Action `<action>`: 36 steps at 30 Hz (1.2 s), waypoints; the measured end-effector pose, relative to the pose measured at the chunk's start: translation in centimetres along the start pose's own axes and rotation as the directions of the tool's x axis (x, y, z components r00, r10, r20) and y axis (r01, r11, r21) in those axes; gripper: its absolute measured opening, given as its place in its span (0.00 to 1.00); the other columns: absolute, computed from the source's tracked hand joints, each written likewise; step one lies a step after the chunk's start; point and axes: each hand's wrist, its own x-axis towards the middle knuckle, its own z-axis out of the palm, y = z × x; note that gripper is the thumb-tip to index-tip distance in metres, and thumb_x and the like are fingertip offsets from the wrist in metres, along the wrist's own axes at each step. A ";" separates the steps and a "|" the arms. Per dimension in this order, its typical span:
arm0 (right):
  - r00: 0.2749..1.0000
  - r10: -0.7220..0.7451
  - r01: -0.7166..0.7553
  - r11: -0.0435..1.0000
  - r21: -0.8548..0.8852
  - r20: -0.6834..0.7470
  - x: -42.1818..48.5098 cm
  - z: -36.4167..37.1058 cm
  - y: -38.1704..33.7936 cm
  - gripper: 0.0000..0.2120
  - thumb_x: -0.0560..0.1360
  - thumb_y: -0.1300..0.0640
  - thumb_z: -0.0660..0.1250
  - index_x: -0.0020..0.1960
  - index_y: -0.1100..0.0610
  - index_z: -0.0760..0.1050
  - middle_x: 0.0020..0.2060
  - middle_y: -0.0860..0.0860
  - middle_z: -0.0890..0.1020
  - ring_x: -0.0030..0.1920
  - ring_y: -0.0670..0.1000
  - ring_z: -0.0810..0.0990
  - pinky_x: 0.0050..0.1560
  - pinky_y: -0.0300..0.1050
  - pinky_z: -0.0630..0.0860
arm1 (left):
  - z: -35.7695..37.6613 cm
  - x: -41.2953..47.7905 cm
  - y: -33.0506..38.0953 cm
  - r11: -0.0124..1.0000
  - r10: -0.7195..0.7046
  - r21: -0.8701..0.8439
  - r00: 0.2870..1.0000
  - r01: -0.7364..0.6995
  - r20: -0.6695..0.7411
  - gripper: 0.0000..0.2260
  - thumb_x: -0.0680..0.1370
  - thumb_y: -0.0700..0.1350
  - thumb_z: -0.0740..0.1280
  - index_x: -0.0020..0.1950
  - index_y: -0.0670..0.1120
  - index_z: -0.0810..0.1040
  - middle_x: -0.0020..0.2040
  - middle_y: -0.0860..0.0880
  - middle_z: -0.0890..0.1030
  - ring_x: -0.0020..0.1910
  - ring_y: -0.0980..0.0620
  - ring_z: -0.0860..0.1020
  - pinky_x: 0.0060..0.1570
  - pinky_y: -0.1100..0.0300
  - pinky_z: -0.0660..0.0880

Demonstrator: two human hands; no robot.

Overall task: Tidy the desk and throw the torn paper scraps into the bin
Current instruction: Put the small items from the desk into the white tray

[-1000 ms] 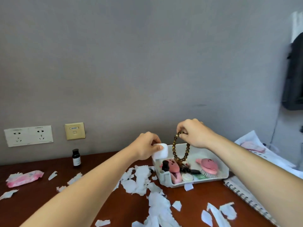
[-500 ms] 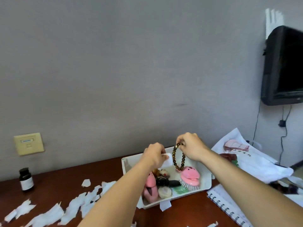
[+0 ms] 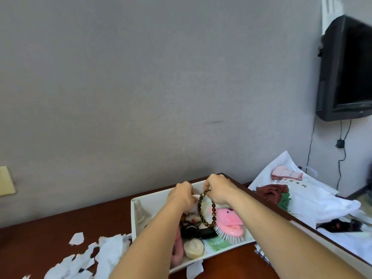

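Fingers (image 3: 207, 185) of the right hand (image 3: 219, 191) pinch the bead bracelet (image 3: 199, 205) above the tray (image 3: 138, 200), while the left hand (image 3: 183, 195) grips a small white object (image 3: 195, 196).

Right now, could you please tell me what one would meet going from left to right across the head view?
Yellow wall plate → torn paper scraps → left hand → pink hairbrush → white plastic bag → wall-mounted television.

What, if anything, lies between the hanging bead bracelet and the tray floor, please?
The bracelet, pinched by the right hand, hangs over a black item and beside the pink brush in the tray.
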 end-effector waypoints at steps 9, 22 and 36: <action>0.995 0.075 -0.075 0.997 0.000 0.072 1.3 2.6 1.1 0.17 0.75 0.69 0.58 0.62 0.61 0.75 0.61 0.59 0.76 0.60 0.60 0.76 0.58 0.49 0.75 | 1.4 0.7 -0.8 0.999 0.011 -0.044 1.000 -0.012 -0.019 0.11 0.76 0.41 0.63 0.57 0.44 0.78 0.59 0.44 0.79 0.59 0.44 0.76 0.56 0.55 0.73; 0.999 0.041 -0.041 0.999 0.030 -0.015 -0.3 0.2 0.1 0.15 0.74 0.67 0.60 0.57 0.57 0.78 0.60 0.58 0.76 0.58 0.59 0.78 0.59 0.49 0.76 | -1.7 -2.4 -0.1 0.979 0.043 0.200 0.999 -0.042 -0.002 0.17 0.78 0.37 0.60 0.66 0.42 0.71 0.65 0.41 0.74 0.64 0.41 0.73 0.59 0.52 0.72; 0.979 -0.188 0.195 0.976 -0.097 0.075 -9.5 -6.5 -9.8 0.07 0.73 0.59 0.64 0.45 0.50 0.79 0.52 0.55 0.82 0.48 0.57 0.81 0.56 0.49 0.78 | -15.1 -15.1 -4.2 0.923 0.152 0.318 0.965 -0.216 0.214 0.16 0.82 0.48 0.53 0.65 0.44 0.72 0.64 0.44 0.75 0.62 0.42 0.73 0.61 0.51 0.70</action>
